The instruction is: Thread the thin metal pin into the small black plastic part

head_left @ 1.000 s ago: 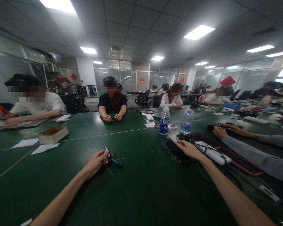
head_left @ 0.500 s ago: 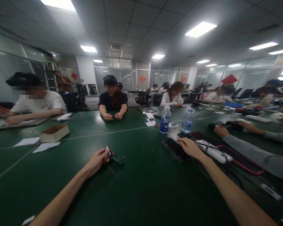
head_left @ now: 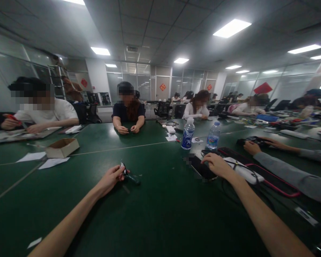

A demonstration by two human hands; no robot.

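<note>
Left hand (head_left: 115,177) grips a dark-handled object (head_left: 133,179), likely for steadiness. Loosely open right hand (head_left: 216,165) touches a phone-like slab (head_left: 204,170), flat within the counter's (head_left: 160,217) edges.

The room is seen by one wide-angle camera worn on the head, faced forward and slightly down across the green tabletop (head_left: 155,214). The left hand (head_left: 111,179) and right hand (head_left: 217,164) are viewed from behind and above, fairly near; glass partitions (head_left: 184,85) and ceiling panel lights (head_left: 232,28) are taken in beyond.

Open box (head_left: 55,153) beside white paper (head_left: 53,163), blue-labelled bottle (head_left: 187,136) near a clear bottle (head_left: 213,137).
</note>
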